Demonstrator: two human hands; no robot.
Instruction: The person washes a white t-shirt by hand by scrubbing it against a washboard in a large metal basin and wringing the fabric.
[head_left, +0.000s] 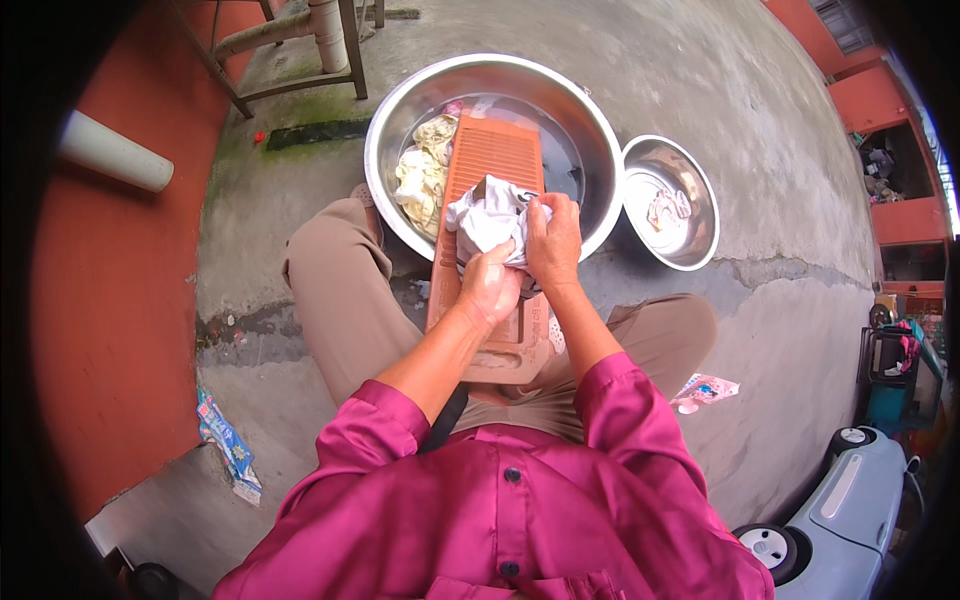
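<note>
A bunched white cloth garment with a dark print lies on a ridged orange-brown plastic washboard. My left hand grips its near side, thumb on top. At its right edge, my right hand pinches the fabric with curled fingers. The washboard slopes from inside a large metal basin down between my knees. Water stands in the basin, and wet pale-yellow cloth is heaped left of the board. Part of the garment's underside is hidden by my hands.
A smaller metal basin holding a crumpled patterned cloth stands right of the large one. Printed packets lie on the concrete floor, one blue, one pink. A metal stand, red wall and light-blue toy car are around me.
</note>
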